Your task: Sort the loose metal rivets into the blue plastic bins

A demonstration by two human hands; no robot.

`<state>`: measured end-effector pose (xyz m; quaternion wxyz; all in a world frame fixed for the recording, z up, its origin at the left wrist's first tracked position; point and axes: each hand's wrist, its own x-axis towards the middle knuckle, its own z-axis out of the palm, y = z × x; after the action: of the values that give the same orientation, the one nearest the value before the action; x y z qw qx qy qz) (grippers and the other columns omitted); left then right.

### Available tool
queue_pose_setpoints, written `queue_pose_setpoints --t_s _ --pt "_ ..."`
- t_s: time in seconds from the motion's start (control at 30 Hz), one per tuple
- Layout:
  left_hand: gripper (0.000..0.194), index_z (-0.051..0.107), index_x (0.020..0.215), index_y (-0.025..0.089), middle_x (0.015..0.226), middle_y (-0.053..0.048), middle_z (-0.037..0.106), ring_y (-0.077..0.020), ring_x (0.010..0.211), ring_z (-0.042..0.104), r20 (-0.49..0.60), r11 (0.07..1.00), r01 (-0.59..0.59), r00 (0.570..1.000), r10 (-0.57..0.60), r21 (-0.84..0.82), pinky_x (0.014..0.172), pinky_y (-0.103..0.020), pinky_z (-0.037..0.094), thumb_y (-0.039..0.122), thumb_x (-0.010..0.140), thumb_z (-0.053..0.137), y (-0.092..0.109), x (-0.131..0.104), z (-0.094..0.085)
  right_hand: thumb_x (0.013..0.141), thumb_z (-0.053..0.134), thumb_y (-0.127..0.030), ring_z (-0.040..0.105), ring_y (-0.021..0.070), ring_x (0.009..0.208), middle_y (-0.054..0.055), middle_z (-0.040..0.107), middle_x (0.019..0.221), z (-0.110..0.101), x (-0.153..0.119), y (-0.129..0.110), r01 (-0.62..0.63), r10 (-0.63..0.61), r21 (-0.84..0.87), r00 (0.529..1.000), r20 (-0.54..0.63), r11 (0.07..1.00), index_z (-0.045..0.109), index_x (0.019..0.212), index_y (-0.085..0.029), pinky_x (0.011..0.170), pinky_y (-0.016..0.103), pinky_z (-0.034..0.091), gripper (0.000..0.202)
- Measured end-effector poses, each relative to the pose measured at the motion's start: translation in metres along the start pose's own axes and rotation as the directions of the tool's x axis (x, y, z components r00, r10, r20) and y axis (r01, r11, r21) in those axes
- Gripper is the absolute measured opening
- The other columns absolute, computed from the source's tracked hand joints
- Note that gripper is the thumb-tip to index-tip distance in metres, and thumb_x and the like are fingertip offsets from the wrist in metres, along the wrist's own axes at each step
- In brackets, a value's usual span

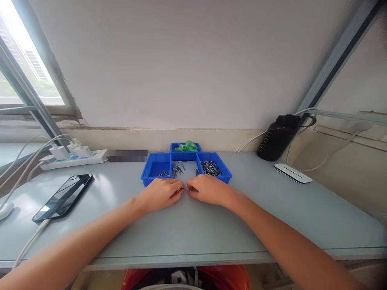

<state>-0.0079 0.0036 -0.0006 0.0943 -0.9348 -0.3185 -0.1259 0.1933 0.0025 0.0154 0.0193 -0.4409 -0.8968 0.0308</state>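
Note:
My left hand [163, 193] and my right hand [208, 189] meet low over the table, fingertips nearly touching. Both are closed in a pinch on a thin metal pin [186, 190], mostly hidden by the fingers. Just beyond the left hand is a blue bin [159, 167] with a few metal pins [164, 174] at its front. Past the right hand, another blue bin [226, 171] holds a heap of metal pins [211, 168]. Several loose pins [177, 170] lie on the table between these bins. Behind them, a third blue bin [185, 155] contains green plastic packaging [189, 146].
A phone [63, 197] on a charging cable lies at left, with a power strip [78, 160] behind it. To the right stand a black bottle [278, 137] and a flat white device [292, 173]. An orange-red container [238, 278] shows below the table edge.

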Motion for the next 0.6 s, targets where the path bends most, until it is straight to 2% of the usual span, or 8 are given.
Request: queue_pose_setpoints --t_s 0.13,0.3,0.6 --pt "0.022 0.060 0.086 0.020 0.075 0.000 0.065 -0.0137 0.065 0.061 0.066 0.998 0.062 0.996 -0.062 0.001 0.053 -0.024 0.034 0.024 0.093 0.040 -0.001 0.001 0.000 0.087 0.049 -0.030 0.058 0.0147 0.068 0.002 0.066 0.080 -0.005 -0.003 0.001 -0.026 0.030 0.051 0.996 -0.079 0.998 0.058 0.080 -0.020 0.053 0.025 0.031 0.014" --pt "0.021 0.060 0.082 0.020 0.073 0.000 0.067 -0.0143 0.064 0.062 0.089 0.993 0.092 0.992 -0.085 -0.072 0.054 -0.024 0.036 0.025 0.092 0.042 -0.002 0.001 0.004 0.087 0.049 -0.025 0.054 0.0116 0.068 0.000 0.064 0.081 -0.011 -0.005 -0.004 0.039 -0.013 0.168 0.989 -0.150 0.985 0.057 0.081 -0.020 0.057 0.023 0.032 0.011" --pt "0.022 0.057 0.078 0.019 0.069 0.000 0.065 -0.0144 0.061 0.061 0.086 0.991 0.124 0.989 -0.119 -0.056 0.052 -0.024 0.035 0.028 0.092 0.042 -0.003 0.000 0.007 0.087 0.048 -0.026 0.053 0.0123 0.066 -0.001 0.061 0.074 -0.012 -0.007 -0.006 0.075 -0.037 0.254 0.988 -0.151 0.964 0.055 0.084 -0.022 0.055 0.023 0.031 0.009"
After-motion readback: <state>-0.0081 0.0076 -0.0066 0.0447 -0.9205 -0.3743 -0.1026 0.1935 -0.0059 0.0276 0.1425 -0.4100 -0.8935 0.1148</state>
